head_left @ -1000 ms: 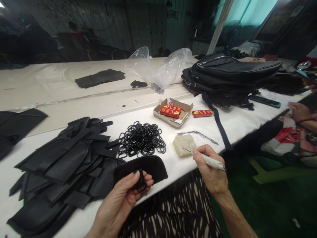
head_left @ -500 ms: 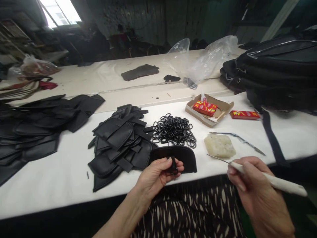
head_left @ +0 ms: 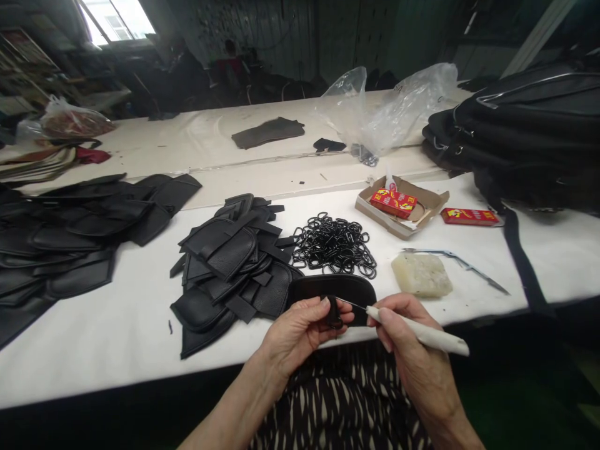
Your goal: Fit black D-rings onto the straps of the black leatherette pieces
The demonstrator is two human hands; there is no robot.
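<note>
My left hand (head_left: 300, 328) pinches the folded strap end of a black leather piece (head_left: 360, 290) at the table's front edge. Closed around the white handle of an awl (head_left: 431, 334), my right hand (head_left: 412, 350) is just right of it. The awl's thin metal tip reaches the folded strap between my left fingers; its exact contact point is too small to tell. Behind my hands is a heap of black D-rings (head_left: 332, 244). A pile of similar black leather pieces (head_left: 229, 250) lies to the left.
Right of the rings are a yellowish wax block (head_left: 422, 275), metal snips (head_left: 462, 259), an open cardboard box (head_left: 426, 219) and a red packet (head_left: 471, 217). Black bags (head_left: 529, 131) stand at the right. More leather pieces (head_left: 79, 237) lie far left; plastic bags (head_left: 398, 112) lie behind.
My right hand has moved left with the awl, bringing its tip from near the wax block to the strap in my left hand. The view has shifted slightly.
</note>
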